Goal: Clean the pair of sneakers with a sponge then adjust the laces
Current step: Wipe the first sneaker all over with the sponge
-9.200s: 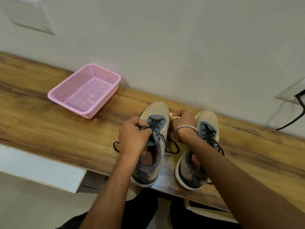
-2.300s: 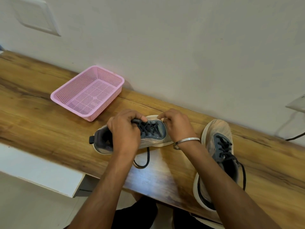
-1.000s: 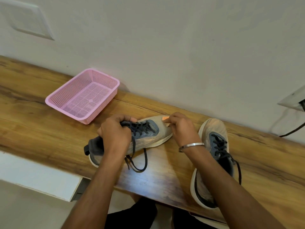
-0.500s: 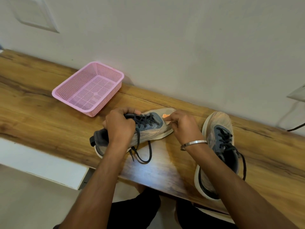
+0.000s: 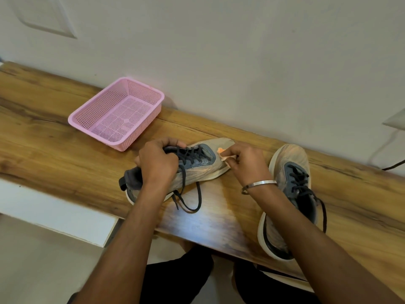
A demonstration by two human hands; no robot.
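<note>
Wiping mesh sneaker [image 5: 197, 170], small orange sponge [image 5: 221, 152]

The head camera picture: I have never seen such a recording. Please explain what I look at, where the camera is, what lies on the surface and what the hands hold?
No machine here: a person wears one wide-angle camera on the head, looking down at two bare hands. The left hand grips a grey sneaker lying sideways on the wooden shelf. The right hand pinches a small orange sponge against its toe. The second sneaker stands beside it. A pink basket sits further left.
</note>
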